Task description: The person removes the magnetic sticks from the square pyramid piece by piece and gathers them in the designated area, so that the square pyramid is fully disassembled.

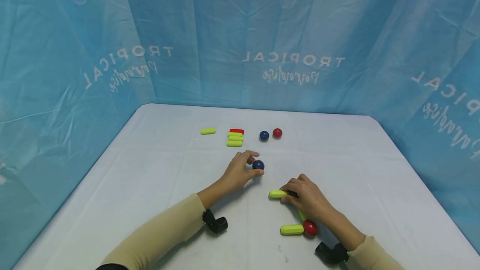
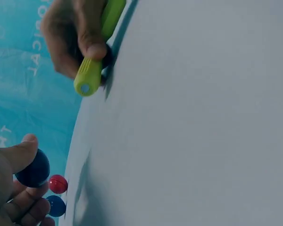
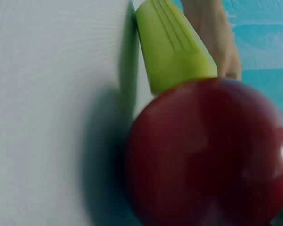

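Over the middle of the table, my left hand pinches a dark blue ball between thumb and fingers. To its right and nearer, my right hand grips a yellow-green rod close to a second dark ball, which the fingers partly hide. The rod's free end points left and shows a small round metal tip in the left wrist view. Below the right hand, a red ball touches one yellow-green rod lying to its left. Another rod runs from it up under the hand.
Farther back lie a stack of yellow-green rods with a red rod behind, a lone yellow-green rod, a blue ball and a red ball. Blue printed curtains enclose the white table.
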Motion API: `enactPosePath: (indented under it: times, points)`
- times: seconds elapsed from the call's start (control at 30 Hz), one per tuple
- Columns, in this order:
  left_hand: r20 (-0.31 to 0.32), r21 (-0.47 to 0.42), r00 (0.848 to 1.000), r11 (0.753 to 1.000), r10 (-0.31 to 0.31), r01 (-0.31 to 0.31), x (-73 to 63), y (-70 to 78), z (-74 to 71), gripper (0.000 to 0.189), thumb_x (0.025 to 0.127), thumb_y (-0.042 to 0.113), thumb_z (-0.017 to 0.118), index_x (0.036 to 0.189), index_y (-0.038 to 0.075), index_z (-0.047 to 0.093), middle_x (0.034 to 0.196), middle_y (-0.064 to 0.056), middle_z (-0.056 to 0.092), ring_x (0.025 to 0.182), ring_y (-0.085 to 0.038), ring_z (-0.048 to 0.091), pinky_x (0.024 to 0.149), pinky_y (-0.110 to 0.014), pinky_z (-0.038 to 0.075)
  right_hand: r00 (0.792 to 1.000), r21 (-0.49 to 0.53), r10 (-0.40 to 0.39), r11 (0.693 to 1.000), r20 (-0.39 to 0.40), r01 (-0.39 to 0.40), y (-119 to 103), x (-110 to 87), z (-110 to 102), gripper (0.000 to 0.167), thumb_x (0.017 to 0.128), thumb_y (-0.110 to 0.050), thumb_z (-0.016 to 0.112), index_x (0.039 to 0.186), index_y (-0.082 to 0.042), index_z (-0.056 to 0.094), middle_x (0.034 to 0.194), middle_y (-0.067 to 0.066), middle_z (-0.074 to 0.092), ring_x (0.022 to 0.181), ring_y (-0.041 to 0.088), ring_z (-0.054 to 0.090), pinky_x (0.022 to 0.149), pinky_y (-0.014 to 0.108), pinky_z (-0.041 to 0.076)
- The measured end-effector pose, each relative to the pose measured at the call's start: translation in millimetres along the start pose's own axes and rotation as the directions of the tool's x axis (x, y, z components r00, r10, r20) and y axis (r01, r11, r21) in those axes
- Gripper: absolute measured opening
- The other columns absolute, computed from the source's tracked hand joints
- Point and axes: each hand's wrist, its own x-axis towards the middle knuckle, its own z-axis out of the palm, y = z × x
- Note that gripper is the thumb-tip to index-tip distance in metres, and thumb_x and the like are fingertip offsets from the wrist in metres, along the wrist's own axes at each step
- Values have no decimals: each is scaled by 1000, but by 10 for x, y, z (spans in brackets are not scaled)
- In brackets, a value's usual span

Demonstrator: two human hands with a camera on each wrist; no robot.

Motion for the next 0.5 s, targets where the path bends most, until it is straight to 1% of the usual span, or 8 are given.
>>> enactPosePath:
  times: [0.03,0.1,0.17,0.27,0.37,0.5]
  points:
    - [-10,-22,1000,1000,-14,14,91,11,39,48,81,34,73,124,18,58,109,-3,61,101,-17,50,85,-33,44,1000,4,-1,1000,0,1,2,-4,3,23,79,-33,74,99,-23,72,92,-13,68,81,3,43,68,21,40]
    - [-27,-30,999,999,-20,19,269,25,124,45,81,34,73,121,18,60,110,-3,62,103,-17,51,86,-33,46,1000,8,-8,1000,-5,8,6,-12,7,23,79,-34,74,99,-23,72,92,-12,68,81,3,43,68,21,41]
    - [-43,3,999,1000,-14,14,422,38,206,42,82,34,72,120,18,63,110,-2,62,103,-16,50,86,-31,45,1000,9,-17,1000,-9,17,9,-20,9,23,79,-34,73,99,-23,72,93,-12,69,81,4,43,68,21,41]
    - [-77,64,997,998,-9,14,622,71,306,43,82,33,72,121,16,64,110,-3,64,101,-16,50,84,-29,45,1000,5,-24,1000,-14,24,12,-28,11,23,80,-35,73,100,-23,72,93,-12,69,81,3,43,68,21,40]
    - [-113,82,993,996,-37,46,777,110,372,44,84,31,70,123,14,62,113,-3,65,101,-15,51,86,-29,46,1000,-3,-22,1000,-20,22,18,-30,10,23,80,-35,72,100,-24,72,93,-13,68,81,3,43,69,21,40]
    - [-144,84,987,993,-68,80,913,139,423,42,85,31,69,123,14,62,116,-2,66,103,-16,52,92,-32,46,999,-8,-27,1000,-25,27,30,-29,2,23,80,-35,73,99,-24,72,93,-13,68,81,3,44,69,21,41]
